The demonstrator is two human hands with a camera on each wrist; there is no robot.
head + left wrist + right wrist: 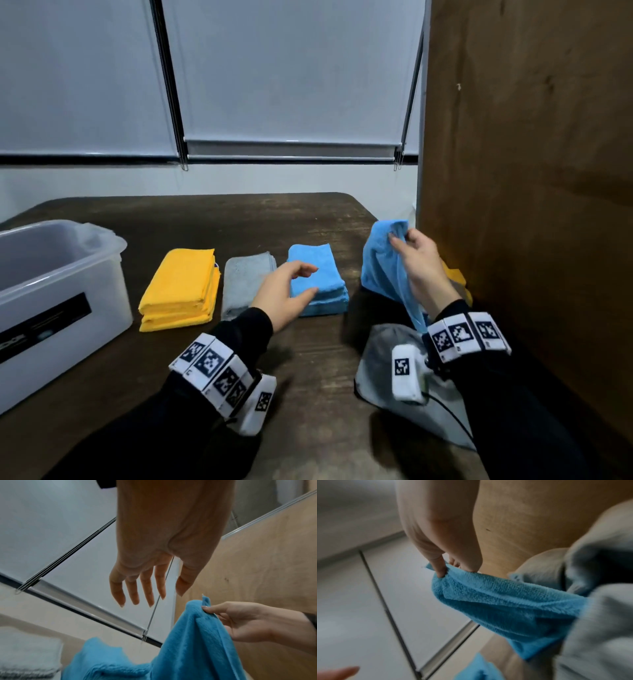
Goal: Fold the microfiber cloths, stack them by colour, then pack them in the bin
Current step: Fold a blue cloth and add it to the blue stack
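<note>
The dark wooden desk (pixel 212 222) carries everything here, with a tall brown wooden panel (pixel 531 154) standing along its right edge. At the desk's left end sits a translucent plastic bin (pixel 65 284) with a dark label on its side; from the head view I see no cloth in it, though its floor is only partly visible.

To the right of the bin lie three folded piles in a row: a yellow microfiber stack (pixel 181 291), a single grey folded cloth (pixel 245 284) just beside it, and a blue folded stack (pixel 317 277). Unfolded cloths remain near the right edge: a loose grey cloth (pixel 383 363) under the right wrist and a yellow cloth (pixel 455 277) mostly hidden behind the right arm.

The cloth in hand is a loose blue microfiber cloth (pixel 383 260), lifted off the desk and hanging roughly vertically, its lower end trailing down towards the loose grey cloth. The right hand (pixel 421 263) pinches it at its top edge between thumb and fingers. The left hand (pixel 287 291) holds nothing, fingers spread and relaxed, hovering over the blue folded stack and reaching right towards the hanging cloth.

The hands are apart, and the cloth lies to the left hand's right. The left hand probably needs to take another corner so the cloth can be spread out for folding.
</note>
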